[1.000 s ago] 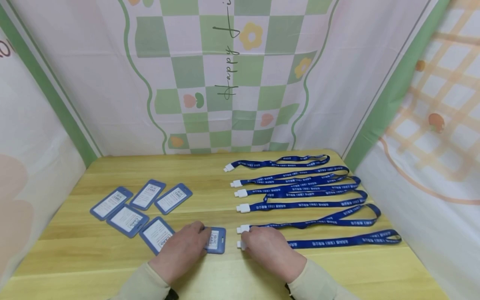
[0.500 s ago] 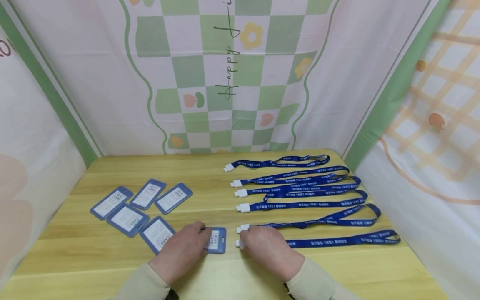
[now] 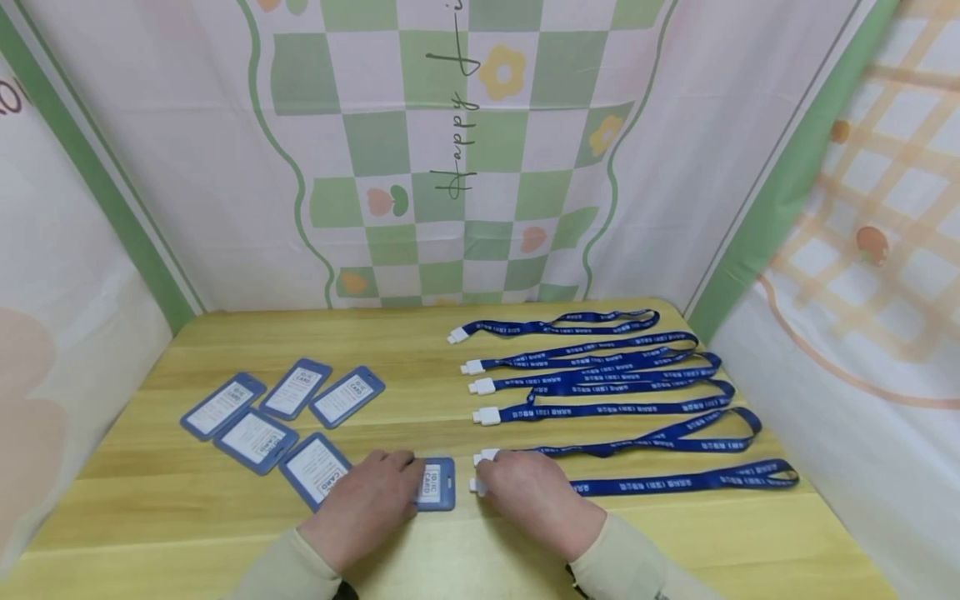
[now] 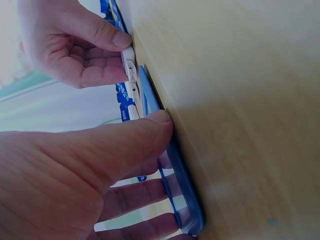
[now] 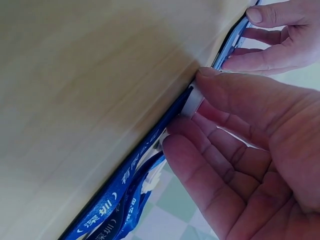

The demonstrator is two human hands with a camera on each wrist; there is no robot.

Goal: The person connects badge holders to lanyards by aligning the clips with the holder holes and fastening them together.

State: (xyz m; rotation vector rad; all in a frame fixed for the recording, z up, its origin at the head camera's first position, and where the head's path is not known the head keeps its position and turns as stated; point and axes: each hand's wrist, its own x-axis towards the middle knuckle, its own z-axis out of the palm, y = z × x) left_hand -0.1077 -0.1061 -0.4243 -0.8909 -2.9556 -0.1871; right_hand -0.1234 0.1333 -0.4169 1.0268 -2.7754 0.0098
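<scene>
My left hand (image 3: pixel 367 508) grips a blue ID card holder (image 3: pixel 442 483) flat on the table, its slotted end pointing right. In the left wrist view, the thumb lies on the near edge of this holder (image 4: pixel 187 200) and the fingers are at the far edge. Just to the right, my right hand (image 3: pixel 536 504) pinches the white plastic clip (image 5: pixel 192 102) of the nearest dark blue lanyard (image 3: pixel 675 485). Fingers hide much of the clip in the head view. A small gap separates the clip's tip from the holder's slotted end.
Several more blue card holders (image 3: pixel 255 440) lie at the left, one partly behind my left hand. Several blue lanyards (image 3: pixel 615 410) stretch in rows at the right, white clips pointing left. Printed cloth (image 3: pixel 502 208) hangs behind the wooden table (image 3: pixel 225 533) and along both sides.
The right hand has drawn the lanyard slightly left. The card holder has shifted slightly right with the left hand, narrowing the gap. Other holders and lanyards look unmoved.
</scene>
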